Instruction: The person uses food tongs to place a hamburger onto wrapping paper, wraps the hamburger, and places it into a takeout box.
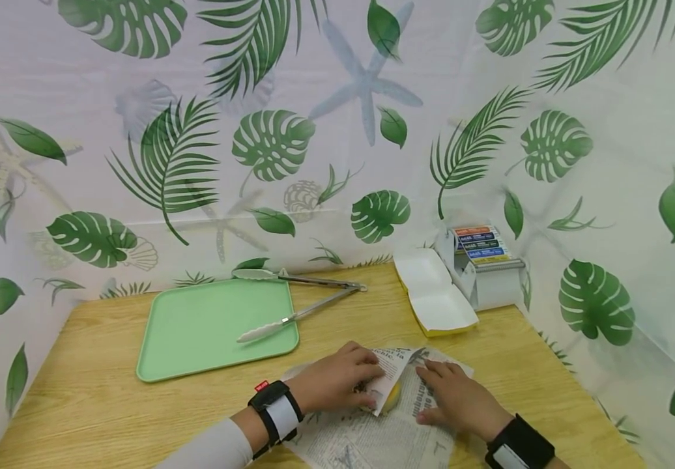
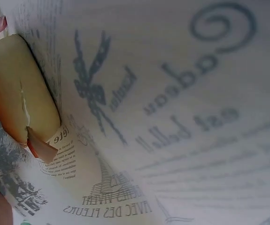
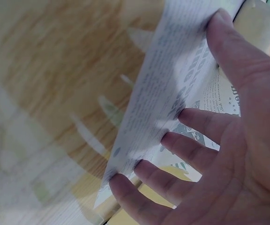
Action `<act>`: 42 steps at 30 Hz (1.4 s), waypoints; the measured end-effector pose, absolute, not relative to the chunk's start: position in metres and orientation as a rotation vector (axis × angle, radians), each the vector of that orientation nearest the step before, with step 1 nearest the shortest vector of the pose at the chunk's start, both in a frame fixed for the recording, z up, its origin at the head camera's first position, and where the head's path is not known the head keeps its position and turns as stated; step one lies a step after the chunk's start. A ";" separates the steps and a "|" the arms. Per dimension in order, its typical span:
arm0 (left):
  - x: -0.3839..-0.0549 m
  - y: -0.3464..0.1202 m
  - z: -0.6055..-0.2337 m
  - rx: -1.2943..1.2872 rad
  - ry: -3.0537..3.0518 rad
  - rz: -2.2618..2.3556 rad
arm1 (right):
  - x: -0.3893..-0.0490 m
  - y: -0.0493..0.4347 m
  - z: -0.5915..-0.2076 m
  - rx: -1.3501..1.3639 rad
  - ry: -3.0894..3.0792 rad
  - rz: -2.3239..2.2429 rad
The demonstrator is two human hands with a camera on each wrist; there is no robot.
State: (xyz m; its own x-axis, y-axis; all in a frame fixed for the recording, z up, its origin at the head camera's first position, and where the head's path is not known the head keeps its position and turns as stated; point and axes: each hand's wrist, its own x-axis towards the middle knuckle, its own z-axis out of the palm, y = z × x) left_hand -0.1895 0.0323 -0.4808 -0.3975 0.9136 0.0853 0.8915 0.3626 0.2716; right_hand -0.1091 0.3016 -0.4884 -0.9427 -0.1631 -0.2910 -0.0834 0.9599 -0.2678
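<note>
A sheet of newspaper-print wrapping paper (image 1: 367, 440) lies on the table with a filled bread bun (image 2: 22, 89) on it. Pinkish and red filling pokes from the bun's end in the left wrist view. My left hand (image 1: 340, 381) holds a folded-over flap of the paper with curled fingers, the flap partly covering the bun. To the right, my right hand (image 1: 460, 397) touches the paper, its fingers spread and fairly straight. In the right wrist view, several fingertips (image 3: 146, 166) and the thumb rest along a raised strip of paper. Much of the bun is hidden in the head view.
A green tray (image 1: 214, 332) lies at the back left, with metal tongs (image 1: 326, 299) spread open across its right edge. Behind my right hand sits an opened white box (image 1: 437, 299), yellow outside. A dispenser (image 1: 481, 260) with colored labels and a paper roll stands by the patterned cloth wall.
</note>
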 end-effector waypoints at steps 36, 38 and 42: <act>-0.183 0.038 -0.488 1.404 2.805 0.250 | -0.096 0.292 -0.479 -0.309 2.888 -0.286; -0.182 0.039 -0.487 1.403 2.796 0.248 | -0.083 0.290 -0.477 -0.459 2.895 -0.302; -0.181 0.039 -0.486 1.401 2.793 0.227 | -0.060 0.287 -0.480 -1.044 2.827 -0.428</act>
